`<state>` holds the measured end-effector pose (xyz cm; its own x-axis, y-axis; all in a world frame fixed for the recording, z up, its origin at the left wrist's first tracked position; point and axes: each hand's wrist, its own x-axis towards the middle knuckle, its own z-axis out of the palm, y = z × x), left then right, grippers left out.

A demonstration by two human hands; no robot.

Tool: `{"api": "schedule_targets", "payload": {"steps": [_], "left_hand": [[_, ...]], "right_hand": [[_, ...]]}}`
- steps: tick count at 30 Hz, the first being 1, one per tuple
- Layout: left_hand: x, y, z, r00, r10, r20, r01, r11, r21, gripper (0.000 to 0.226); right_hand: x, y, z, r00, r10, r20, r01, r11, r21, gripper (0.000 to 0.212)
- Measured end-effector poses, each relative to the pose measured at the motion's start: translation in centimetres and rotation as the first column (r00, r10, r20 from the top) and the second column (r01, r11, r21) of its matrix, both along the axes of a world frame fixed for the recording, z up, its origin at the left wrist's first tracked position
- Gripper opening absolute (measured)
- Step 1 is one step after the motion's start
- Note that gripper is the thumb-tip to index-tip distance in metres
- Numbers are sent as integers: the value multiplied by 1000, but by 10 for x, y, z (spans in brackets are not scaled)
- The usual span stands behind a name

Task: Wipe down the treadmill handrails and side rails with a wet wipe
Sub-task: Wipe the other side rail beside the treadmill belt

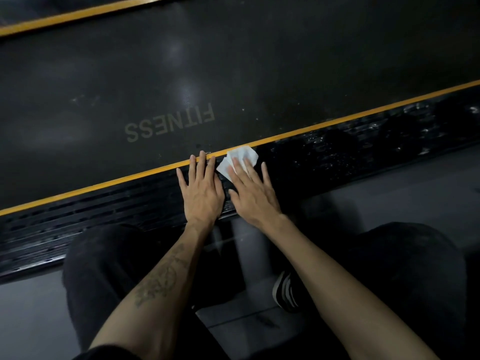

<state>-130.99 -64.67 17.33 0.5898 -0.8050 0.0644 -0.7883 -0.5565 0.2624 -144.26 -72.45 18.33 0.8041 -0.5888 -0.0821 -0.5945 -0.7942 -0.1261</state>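
Both hands spread flat: right hand (253,193) pressing wet wipe (240,158) onto side rail (337,154) for scrubbing, left hand (201,188) bracing just beside.

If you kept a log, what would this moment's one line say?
stage: wiping side rail | right hand: flat, pressing wet wipe | left hand: flat on rail | rail right of wipe: glistening

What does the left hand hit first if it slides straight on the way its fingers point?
The left hand lies flat on the black side rail, fingertips already at the yellow stripe. Straight on, it would cross that stripe onto the treadmill belt; nothing else shows in that line.
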Motion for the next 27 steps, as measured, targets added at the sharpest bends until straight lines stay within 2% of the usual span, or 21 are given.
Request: {"api": "schedule_targets", "payload": {"steps": [3, 7, 9, 15, 17, 20, 21, 25, 27], "left_hand": [[0, 0, 0, 1000, 12, -1, -12, 1000, -26, 54], [-1, 0, 0, 1000, 14, -8, -14, 999, -36, 54], [-1, 0, -1, 1000, 8, -3, -8, 1000, -28, 55], [-1, -1, 0, 1000, 4, -5, -4, 1000, -24, 53], [-2, -1, 2, 1000, 5, -12, -6, 1000, -22, 54], [-2, -2, 3, 1000, 5, -13, -5, 1000, -7, 56], [-2, -2, 3, 1000, 5, -11, -5, 1000, 3, 56], [-1, 0, 1, 1000, -8, 0, 8, 999, 32, 56], [0, -1, 2, 1000, -1, -6, 2, 1000, 11, 55]], "right_hand": [[-9, -18, 4, 1000, 6, -23, -7, 999, -34, 67], [-3, -23, 11, 976, -217, -1, 216, 974, 62, 68], [7, -13, 12, 965, -262, 11, 260, 962, 83, 70], [4, -22, 7, 998, 66, -11, -66, 998, 7, 65], [-2, -35, 10, 1000, -10, 19, 10, 1000, -2, 62], [10, -27, 13, 973, -230, 24, 228, 972, 65, 62], [17, -20, 14, 971, -239, 29, 236, 968, 82, 63], [27, -12, 12, 996, 70, -61, -70, 997, 12, 65], [20, -26, 13, 992, 113, -58, -113, 994, 7, 65]]}}
